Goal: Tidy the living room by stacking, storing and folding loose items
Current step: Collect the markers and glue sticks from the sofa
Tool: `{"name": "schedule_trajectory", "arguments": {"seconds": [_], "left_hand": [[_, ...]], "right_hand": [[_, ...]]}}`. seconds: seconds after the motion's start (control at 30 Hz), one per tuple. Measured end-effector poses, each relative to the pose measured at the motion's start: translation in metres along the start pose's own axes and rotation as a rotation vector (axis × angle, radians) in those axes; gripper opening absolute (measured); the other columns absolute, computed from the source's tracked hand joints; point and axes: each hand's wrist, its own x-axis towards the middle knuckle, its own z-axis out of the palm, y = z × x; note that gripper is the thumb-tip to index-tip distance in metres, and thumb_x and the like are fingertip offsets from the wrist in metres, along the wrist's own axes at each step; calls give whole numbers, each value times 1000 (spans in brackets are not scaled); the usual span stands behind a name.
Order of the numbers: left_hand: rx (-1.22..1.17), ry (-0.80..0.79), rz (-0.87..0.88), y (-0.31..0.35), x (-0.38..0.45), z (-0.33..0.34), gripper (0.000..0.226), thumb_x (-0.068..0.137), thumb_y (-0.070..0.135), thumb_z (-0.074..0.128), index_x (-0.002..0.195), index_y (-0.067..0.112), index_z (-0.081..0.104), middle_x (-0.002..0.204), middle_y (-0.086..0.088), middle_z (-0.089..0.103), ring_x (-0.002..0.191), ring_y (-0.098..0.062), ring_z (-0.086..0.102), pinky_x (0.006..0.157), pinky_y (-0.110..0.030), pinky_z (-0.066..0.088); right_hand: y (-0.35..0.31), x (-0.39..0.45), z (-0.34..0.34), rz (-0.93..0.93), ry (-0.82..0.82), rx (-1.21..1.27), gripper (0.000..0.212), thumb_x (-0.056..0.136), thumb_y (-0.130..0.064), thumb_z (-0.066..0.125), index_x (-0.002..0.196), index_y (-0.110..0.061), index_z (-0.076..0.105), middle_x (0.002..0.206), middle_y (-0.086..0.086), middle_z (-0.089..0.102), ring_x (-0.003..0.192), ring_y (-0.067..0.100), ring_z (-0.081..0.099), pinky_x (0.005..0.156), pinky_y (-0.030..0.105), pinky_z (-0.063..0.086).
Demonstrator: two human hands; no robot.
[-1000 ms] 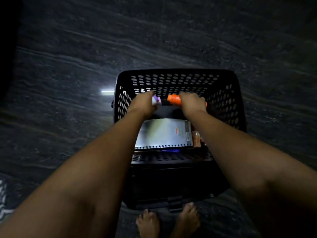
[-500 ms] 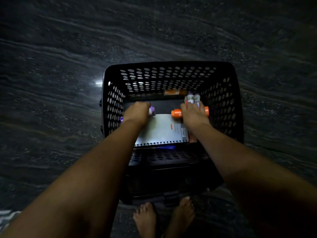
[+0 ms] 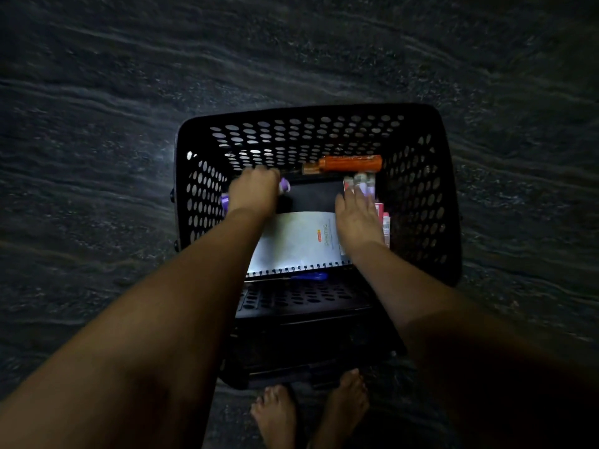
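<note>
Inside the black basket [image 3: 418,202] on the dark floor [image 3: 97,157], a spiral notebook [image 3: 291,244] lay flat, its wire binding toward the person; small print ran sideways by a red mark on the cover, too blurred to read. The left hand [image 3: 254,191] was curled round a purple-and-white thing [image 3: 284,185], which stuck out on both sides of the fist. The right hand [image 3: 358,215] lay with fingers straight and loosely spread, fingertips on a cluster of small tubes [image 3: 363,181] in the far right corner, gripping nothing. An orange marker [image 3: 348,163] lay along the far wall, apart from both hands. A blue pen [image 3: 309,276] sat just beside the binding. Two bare feet [image 3: 311,413] stood near the basket's near edge.
</note>
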Motion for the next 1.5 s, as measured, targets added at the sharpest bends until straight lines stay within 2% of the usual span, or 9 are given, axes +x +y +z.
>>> {"name": "schedule_trajectory", "arguments": {"seconds": [0.17,0.37,0.47,0.67,0.97,1.13,1.23,1.33,1.5], "left_hand": [[110,25,-31,-2,18,-7,45,92,17,57,133,6,44,132,-18,47,122,-37,43,87,-46,45],[172,-25,11,-10,-15,9,41,93,16,51,131,10,38,122,-17,59,110,-36,59,86,-38,42],[111,-59,3,-16,-15,10,59,85,20,62,134,11,30,130,-17,50,119,-35,48,95,-44,36],[97,-34,146,-2,13,4,82,85,13,55,151,8,6,149,-18,19,139,-36,18,116,-50,10],[-9,-80,101,-34,-28,31,80,84,-10,43,152,4,2,159,-14,5,148,-28,-1,120,-41,0],[-328,-60,-10,-33,-43,-14,69,86,1,52,148,3,23,152,-17,25,141,-31,23,118,-35,18],[-499,-19,-139,-20,-62,-72,46,91,12,53,135,1,45,139,-21,46,128,-33,43,103,-29,31],[-689,19,-258,-2,-93,-140,40,100,31,44,126,3,55,132,-19,55,121,-32,50,92,-30,37],[-1108,47,-410,21,-180,-260,69,93,65,28,129,12,57,135,-13,55,125,-29,50,107,-39,37]], "right_hand": [[-14,16,-5,-27,51,37,53,92,2,35,143,-1,24,149,19,26,145,31,13,119,41,4],[-33,19,-16,-64,57,16,67,85,-5,59,142,-2,25,142,16,34,142,32,19,119,43,3],[-38,19,-19,-70,62,16,55,86,0,46,138,-3,30,139,16,36,139,32,23,120,43,6],[-41,29,-24,-29,87,25,54,81,-1,54,132,-5,38,133,15,42,131,31,32,119,44,9],[-47,18,-17,35,26,-7,58,80,1,52,134,-4,34,133,16,41,129,32,34,119,42,10],[-51,9,-58,287,-172,546,56,87,-12,60,137,-5,36,140,15,40,130,32,38,105,36,37],[-48,1,-106,461,-288,1030,57,79,-27,73,123,-2,47,120,11,54,109,28,54,82,33,51],[-43,-21,-173,509,-350,1301,77,60,-41,78,123,-5,56,121,10,61,105,27,60,86,34,51],[-35,-96,-323,383,-332,1407,46,87,-41,62,122,-13,53,127,8,56,97,17,53,72,28,44]]}}
